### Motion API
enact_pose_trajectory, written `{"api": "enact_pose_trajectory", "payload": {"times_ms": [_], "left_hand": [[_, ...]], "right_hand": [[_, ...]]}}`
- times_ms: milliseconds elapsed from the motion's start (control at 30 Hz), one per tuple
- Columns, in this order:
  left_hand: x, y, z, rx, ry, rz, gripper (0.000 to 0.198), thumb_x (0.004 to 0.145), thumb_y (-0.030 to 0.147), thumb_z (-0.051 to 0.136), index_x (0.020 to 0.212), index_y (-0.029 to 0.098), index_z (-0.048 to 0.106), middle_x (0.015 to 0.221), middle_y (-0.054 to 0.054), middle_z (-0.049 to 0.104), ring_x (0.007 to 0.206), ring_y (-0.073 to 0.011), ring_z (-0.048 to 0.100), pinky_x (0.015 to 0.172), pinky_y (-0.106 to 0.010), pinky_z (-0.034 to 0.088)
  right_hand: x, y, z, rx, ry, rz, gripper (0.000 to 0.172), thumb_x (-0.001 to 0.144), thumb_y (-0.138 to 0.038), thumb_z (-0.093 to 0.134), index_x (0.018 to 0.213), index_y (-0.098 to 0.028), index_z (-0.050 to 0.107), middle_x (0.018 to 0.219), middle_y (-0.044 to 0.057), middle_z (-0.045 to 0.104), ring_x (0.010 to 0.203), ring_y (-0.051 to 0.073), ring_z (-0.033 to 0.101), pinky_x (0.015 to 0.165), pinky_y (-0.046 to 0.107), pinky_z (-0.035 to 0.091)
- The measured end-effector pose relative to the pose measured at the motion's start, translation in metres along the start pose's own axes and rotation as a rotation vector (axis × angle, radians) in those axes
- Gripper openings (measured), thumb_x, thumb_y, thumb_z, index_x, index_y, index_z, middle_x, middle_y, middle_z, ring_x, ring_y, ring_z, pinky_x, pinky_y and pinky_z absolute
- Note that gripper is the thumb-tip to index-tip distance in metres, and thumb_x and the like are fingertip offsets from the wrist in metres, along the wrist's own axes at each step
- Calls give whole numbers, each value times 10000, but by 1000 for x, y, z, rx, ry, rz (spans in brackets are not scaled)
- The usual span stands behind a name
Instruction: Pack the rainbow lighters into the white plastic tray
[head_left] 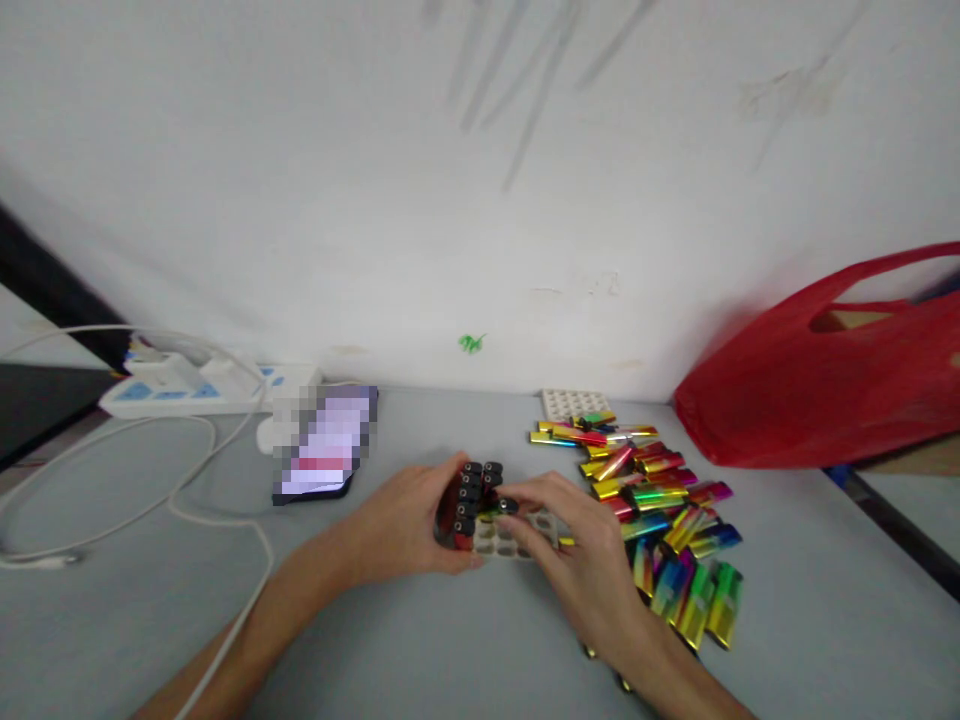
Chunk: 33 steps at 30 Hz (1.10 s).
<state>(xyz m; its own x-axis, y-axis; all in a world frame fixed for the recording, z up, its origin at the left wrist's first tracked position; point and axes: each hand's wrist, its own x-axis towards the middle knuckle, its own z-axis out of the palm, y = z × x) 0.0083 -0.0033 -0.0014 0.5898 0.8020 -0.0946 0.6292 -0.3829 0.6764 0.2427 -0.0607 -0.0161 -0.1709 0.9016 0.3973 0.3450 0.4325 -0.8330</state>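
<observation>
My left hand [409, 515] is wrapped around the left end of a pale tray [506, 547] with rows of holes. Several black-topped lighters [466, 493] stand upright in the tray's left rows, against my fingers. Between thumb and fingers, my right hand [581, 535] pinches another lighter [508, 506] by its black top, over the holes beside the filled rows. Its lower part is mostly hidden. To the right of my right hand lies a loose pile of shiny, multicoloured lighters [660, 497]; my forearm covers a few of them.
A second pale tray [571, 402] lies by the wall, partly under lighters. At right stands a red bag [817, 370]. On the left are a phone [326, 445], a white power strip [180, 395] and a looping white cable [214, 521], which crosses over my left forearm.
</observation>
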Motion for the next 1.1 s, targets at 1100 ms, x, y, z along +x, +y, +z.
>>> {"api": "enact_pose_trajectory", "payload": {"times_ms": [1100], "left_hand": [[-1, -6, 3, 59, 9, -21, 634, 752, 481, 939, 1222, 226, 598, 1021, -30, 747, 934, -304, 707, 803, -343, 473]], "right_hand": [[8, 14, -14, -710, 43, -44, 507, 1075, -114, 437, 1573, -142, 526, 1497, 178, 672, 1398, 349, 562, 1170, 580, 429]]}}
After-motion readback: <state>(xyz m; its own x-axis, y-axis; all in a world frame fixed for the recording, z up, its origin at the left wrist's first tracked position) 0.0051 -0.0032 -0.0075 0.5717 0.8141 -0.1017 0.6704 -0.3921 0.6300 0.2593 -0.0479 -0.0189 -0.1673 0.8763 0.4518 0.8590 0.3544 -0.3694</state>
